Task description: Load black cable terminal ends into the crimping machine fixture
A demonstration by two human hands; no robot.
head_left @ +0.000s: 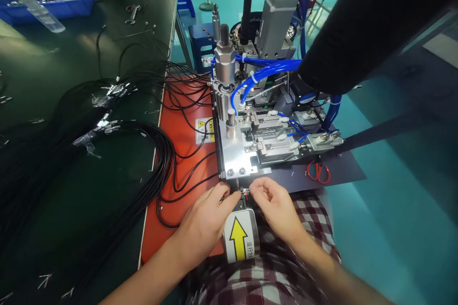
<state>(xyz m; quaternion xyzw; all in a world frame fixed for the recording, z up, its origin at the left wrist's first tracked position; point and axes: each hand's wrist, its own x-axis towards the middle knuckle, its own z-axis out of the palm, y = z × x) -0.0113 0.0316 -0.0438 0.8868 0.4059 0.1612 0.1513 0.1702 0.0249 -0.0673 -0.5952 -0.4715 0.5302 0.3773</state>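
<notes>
My left hand is closed at the front edge of the machine, its thumb and forefinger pinching the end of a black cable. Thin wire ends, one of them red, show in the small gap between my hands. From the right, my right hand pinches at these wire ends, thumb against forefinger; its fingertips partly hide them. Just below the hands is a white label with a yellow arrow. A black cable loops over the orange-red base plate and passes behind my left hand.
Bundles of black cables with bare ends lie across the dark table at left. Red-handled scissors rest right of the machine. A blue tray and wrench lie farther back. A thick black tube hangs at upper right.
</notes>
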